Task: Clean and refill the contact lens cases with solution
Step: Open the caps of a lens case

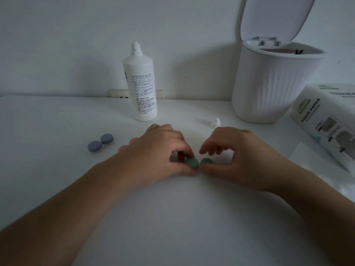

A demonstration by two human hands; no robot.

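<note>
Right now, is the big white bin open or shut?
Open. The bin's lid is tipped up against the wall, and you can see down past the rim into it.

Both bare forearms reach forward and angle inward. The left hand [159,150] and right hand [236,156] nearly meet, fingers curled downward, each in a pinching grip.

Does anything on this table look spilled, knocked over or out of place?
No spill shows. The solution bottle stands uncapped; its cap lies loose on the table behind the right hand. The bin lid stands open.
</note>
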